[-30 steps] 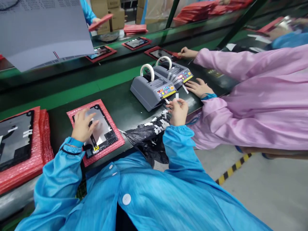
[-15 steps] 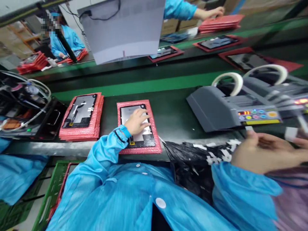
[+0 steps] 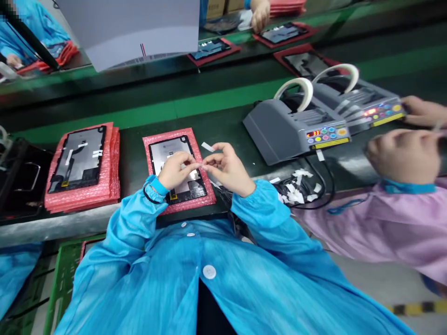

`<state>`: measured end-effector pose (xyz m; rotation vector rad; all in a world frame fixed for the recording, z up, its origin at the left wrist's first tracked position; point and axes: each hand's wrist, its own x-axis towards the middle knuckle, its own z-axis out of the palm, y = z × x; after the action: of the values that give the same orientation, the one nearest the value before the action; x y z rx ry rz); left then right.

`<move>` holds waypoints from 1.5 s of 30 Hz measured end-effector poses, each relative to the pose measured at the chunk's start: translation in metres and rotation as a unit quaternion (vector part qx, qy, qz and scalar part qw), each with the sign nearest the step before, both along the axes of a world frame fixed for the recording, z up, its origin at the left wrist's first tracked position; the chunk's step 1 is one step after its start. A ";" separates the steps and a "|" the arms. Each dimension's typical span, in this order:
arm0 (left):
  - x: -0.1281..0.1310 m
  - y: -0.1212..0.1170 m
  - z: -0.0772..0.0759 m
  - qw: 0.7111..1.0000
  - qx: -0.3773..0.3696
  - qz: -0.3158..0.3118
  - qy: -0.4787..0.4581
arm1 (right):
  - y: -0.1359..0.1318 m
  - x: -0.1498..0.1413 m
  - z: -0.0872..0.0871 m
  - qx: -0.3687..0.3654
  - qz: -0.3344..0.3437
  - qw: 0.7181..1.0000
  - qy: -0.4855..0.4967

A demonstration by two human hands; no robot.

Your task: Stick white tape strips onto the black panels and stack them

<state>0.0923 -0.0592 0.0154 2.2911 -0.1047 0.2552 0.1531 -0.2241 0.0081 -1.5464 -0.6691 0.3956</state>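
Note:
A tablet screen panel (image 3: 179,191), grey-backed with a black border, lies on a pink bubble-wrap sleeve (image 3: 208,197) in front of me. Over its right side, the fingertips of my left hand (image 3: 176,171) and my right hand (image 3: 230,171) meet in a pinch. A short strip of white tape (image 3: 207,147) sticks out at my right index fingertip. Whatever is pinched between the two hands is too small to make out. Both hands are closed, and the panel's middle is partly hidden beneath them.
Left stands a stack of pink sleeves (image 3: 113,172) topped by another panel (image 3: 78,160). Two grey tape dispensers (image 3: 279,132) (image 3: 363,109) are at right, near a co-worker's hands (image 3: 407,156). Tape scraps (image 3: 295,190) cling to cables at the bench edge. A white board (image 3: 143,28) hangs ahead.
My right hand has come left from the dispenser with tape to meet my left hand. My left hand has lifted off the panel and closed into a pinch. The view has shifted right.

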 end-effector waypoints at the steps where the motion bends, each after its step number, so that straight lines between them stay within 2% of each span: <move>1: -0.001 0.001 -0.002 1.000 -0.007 0.021 0.014 | 0.000 0.000 -0.002 0.000 -0.011 1.000 0.006; 3: -0.001 0.003 -0.005 0.997 -0.029 0.050 0.044 | 0.001 0.001 -0.006 0.005 -0.041 0.999 0.017; 6: -0.001 0.003 -0.008 0.993 -0.063 0.060 0.079 | 0.004 0.002 -0.011 0.009 -0.062 0.998 0.031; 14: -0.005 0.002 -0.009 0.991 -0.080 0.048 0.093 | 0.016 0.002 -0.018 0.016 -0.047 0.998 0.049; 20: -0.005 0.005 -0.016 0.990 -0.082 0.071 0.091 | 0.015 0.005 -0.019 0.019 -0.064 0.997 0.047; 27: -0.005 0.003 -0.013 0.989 -0.091 0.070 0.095 | 0.018 0.005 -0.024 0.014 -0.042 0.998 0.047; 33: -0.002 -0.001 -0.017 0.974 -0.132 0.148 0.109 | 0.023 0.009 -0.030 -0.003 -0.060 0.997 0.053; 35: 0.002 0.000 -0.021 0.972 -0.131 0.158 0.119 | 0.024 0.013 -0.034 -0.019 -0.068 0.996 0.063; 38: 0.008 0.002 -0.028 0.976 -0.081 0.146 0.142 | 0.027 0.021 -0.042 -0.054 -0.070 0.992 0.086; 41: 0.016 0.003 -0.032 0.977 0.044 0.129 0.162 | 0.030 0.027 -0.050 -0.099 -0.067 0.988 0.102; 43: 0.021 0.003 -0.031 0.967 0.131 0.120 0.185 | 0.032 0.030 -0.055 -0.127 -0.071 0.984 0.101; 45: 0.024 0.000 -0.028 0.950 0.188 0.113 0.221 | 0.034 0.032 -0.058 -0.149 -0.078 0.981 0.097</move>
<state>0.1167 -0.0587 -0.0126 2.6819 0.3708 -0.1850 0.1856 -0.1906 -0.0497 -1.8014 -0.3446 0.5380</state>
